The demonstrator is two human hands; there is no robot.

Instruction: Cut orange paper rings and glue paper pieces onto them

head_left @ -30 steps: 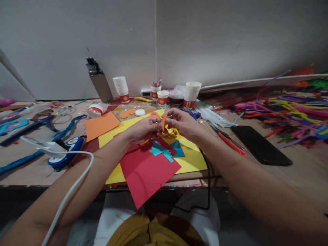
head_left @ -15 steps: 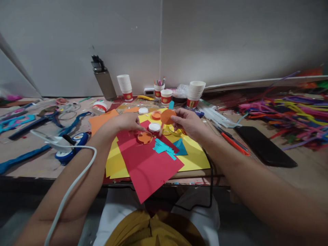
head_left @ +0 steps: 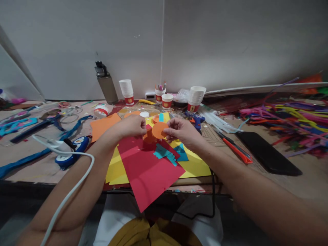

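My right hand pinches an orange paper disc at its right edge, with a short light-blue paper strip standing up from the disc's top. Just left of it, my left hand has its fingers closed at the edge of a second orange round piece, partly covered by the disc. Below both hands lies a red paper sheet on yellow sheets. Cut turquoise paper strips and a blue paper piece rest on the sheets.
Stacked paper cups and a bottle stand at the back, with another cup stack to the right. A utility knife, black phone and pipe cleaners lie right. A blue device with a white cable sits left.
My right hand has brought the orange disc down and to the left. My left hand has moved slightly right and now has hold of the other orange round piece, which lay on the red sheet.
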